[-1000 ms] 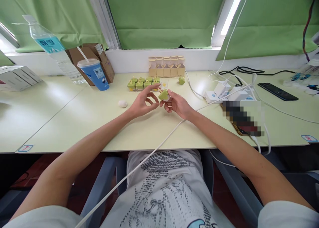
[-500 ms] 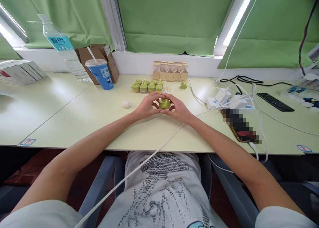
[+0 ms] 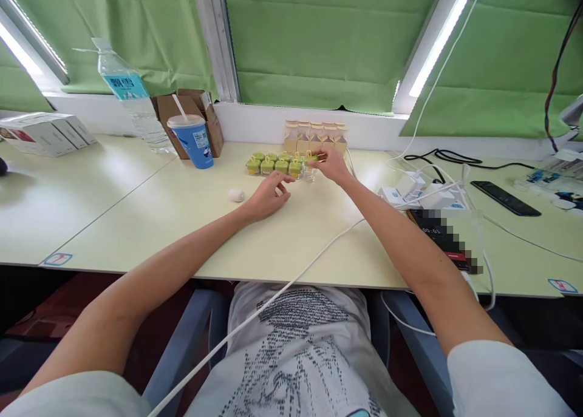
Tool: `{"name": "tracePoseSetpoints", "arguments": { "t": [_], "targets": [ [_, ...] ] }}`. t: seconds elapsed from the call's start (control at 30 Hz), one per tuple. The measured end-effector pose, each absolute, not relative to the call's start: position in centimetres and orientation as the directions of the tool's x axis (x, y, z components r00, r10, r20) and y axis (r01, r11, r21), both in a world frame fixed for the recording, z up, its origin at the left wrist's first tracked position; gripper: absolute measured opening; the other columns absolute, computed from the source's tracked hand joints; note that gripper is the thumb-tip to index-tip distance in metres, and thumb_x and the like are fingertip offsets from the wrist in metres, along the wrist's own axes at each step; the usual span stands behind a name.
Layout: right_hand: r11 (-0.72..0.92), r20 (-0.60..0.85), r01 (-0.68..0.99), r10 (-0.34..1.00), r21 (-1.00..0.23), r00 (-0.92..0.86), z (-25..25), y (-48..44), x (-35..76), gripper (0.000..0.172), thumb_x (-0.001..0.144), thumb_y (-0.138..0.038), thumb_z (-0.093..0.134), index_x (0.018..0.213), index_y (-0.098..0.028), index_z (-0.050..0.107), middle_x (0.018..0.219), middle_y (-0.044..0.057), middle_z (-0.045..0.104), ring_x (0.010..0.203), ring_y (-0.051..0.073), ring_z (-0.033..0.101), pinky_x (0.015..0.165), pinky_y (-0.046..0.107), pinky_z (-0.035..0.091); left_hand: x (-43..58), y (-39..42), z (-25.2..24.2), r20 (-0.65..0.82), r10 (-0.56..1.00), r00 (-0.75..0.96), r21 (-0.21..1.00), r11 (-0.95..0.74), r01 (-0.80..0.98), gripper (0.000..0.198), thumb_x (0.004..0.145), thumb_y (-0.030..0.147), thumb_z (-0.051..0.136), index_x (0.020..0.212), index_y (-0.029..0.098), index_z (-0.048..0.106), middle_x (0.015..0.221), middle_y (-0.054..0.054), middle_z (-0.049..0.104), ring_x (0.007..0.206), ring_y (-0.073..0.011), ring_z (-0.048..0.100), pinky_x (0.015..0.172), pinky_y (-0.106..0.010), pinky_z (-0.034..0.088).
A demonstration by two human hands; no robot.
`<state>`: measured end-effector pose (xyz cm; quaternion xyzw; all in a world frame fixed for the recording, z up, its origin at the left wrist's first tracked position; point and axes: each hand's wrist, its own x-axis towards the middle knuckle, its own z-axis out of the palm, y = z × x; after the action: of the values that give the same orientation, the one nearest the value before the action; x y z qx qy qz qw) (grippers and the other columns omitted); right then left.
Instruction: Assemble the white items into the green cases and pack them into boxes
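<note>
Along the far side, behind everything, green blinds (image 3: pixel 330 44) hang above a pale table (image 3: pixel 136 223) that spans the scene from left to right. At the far left of it a clear water bottle (image 3: pixel 136 110) leans at a tilt, and to its right sits an opened cardboard carton (image 3: pixel 215 132). A row of small tan boxes (image 3: pixel 316 138) stands at the far middle. A blue cup (image 3: pixel 191 141) with a straw stands just in front of the carton, and a black phone (image 3: pixel 505 198) lies on the right. The right hand (image 3: pixel 333 164) reaches to the middle, thumb and fingers pinching a green lid (image 3: pixel 310 156) over a clear cup (image 3: pixel 310 175); whether the lid is fully seated, I cannot tell. The left hand (image 3: pixel 268 197) is nearer and to the left, fingers loosely curved, thumb apart, tips close to the front row of green-topped containers (image 3: pixel 267 166); contact there is unclear. These containers sit in two rows just left of the clear cup. Smallest, a white rounded object (image 3: pixel 236 195) lies left of the left hand.
</note>
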<state>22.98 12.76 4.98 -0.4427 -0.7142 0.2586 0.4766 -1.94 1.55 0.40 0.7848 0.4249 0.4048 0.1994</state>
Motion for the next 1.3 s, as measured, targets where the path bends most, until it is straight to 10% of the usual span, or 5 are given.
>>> {"name": "tracePoseSetpoints", "arguments": {
  "t": [0.6,0.77,1.0,1.3],
  "targets": [
    [0.527,0.455,0.475,0.85,-0.705,-0.267,3.1,11.3,24.0,0.051,0.067,-0.057,0.105,0.081,-0.025,0.068,0.112,0.011,0.085,0.103,0.035,0.083,0.099,0.056,0.068,-1.3,0.9,0.7,0.408,0.835,0.369,0.629,-0.55,0.549,0.033,0.094,0.025,0.065,0.125,0.019,0.075,0.133,-0.012,0.068,0.103,-0.0209,0.075,0.098,-0.04,0.062],
    [0.467,0.321,0.351,0.858,-0.812,-0.401,3.8,7.4,23.5,0.065,0.052,-0.067,0.109,0.081,-0.023,0.07,0.115,0.01,0.084,0.098,0.032,0.083,0.091,0.052,0.07,-0.8,1.0,0.1,0.387,0.871,0.302,0.698,-0.491,0.521,0.078,0.083,0.04,0.086,0.153,0.017,0.059,0.142,-0.017,0.071,0.137,-0.0344,0.067,0.11,-0.048,0.059],
    [0.506,0.443,0.147,0.837,-0.85,-0.321,2.2,2.6,22.1,0.065,0.059,-0.077,0.104,0.083,-0.024,0.074,0.109,0.008,0.083,0.111,0.03,0.08,0.109,0.053,0.069,0.0,0.2,0.3,0.312,0.88,0.357,0.825,-0.438,0.357,0.096,0.073,0.041,0.096,0.155,0.019,0.05,0.102,-0.003,0.076,0.089,-0.0216,0.073,0.083,-0.037,0.059],
    [0.579,0.483,0.171,0.782,-0.797,-0.395,2.1,0.9,23.3,0.046,0.076,-0.049,0.1,0.112,-0.027,0.081,0.109,0.003,0.081,0.108,0.026,0.079,0.112,0.055,0.068,0.4,-0.4,1.0,0.247,0.885,0.395,0.894,-0.365,0.26,0.095,0.069,0.036,0.101,0.148,0.021,0.05,0.108,-0.004,0.081,0.096,-0.023,0.078,0.09,-0.038,0.062]
  ]
}}
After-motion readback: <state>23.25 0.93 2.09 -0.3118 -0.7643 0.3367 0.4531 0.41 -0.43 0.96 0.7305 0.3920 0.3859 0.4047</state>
